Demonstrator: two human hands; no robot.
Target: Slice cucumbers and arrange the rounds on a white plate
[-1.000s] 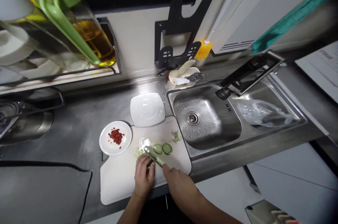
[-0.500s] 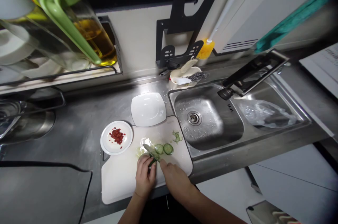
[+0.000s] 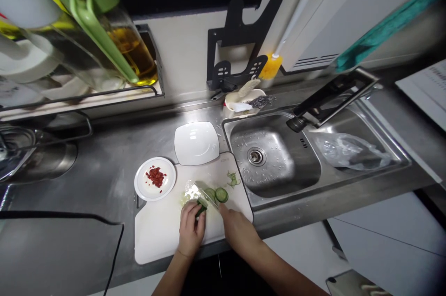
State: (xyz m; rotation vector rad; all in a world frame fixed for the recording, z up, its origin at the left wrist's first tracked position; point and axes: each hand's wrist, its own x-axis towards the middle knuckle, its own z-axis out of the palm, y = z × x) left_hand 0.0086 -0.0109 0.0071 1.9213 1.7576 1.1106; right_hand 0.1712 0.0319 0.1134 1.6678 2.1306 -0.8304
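My left hand is closed around a short piece of cucumber on the white cutting board. In my right hand is a knife, its handle hidden by my fingers. The blade slants just right of the cucumber piece, between it and the cut rounds. One cucumber slice lies flat beyond the blade, with another partly behind the knife. Thin green peel scraps rest near the board's right edge. Pale wet bits lie by my left fingertips.
A round white plate with red pieces overlaps the board's left corner. Behind the board stands a square white dish. To the right is a steel sink under a black faucet. An oil bottle stands on the upper-left rack.
The knife lay over the cucumber piece half a second ago; now it has shifted right, showing the piece's cut face. My left hand keeps its grip in nearly the same place.
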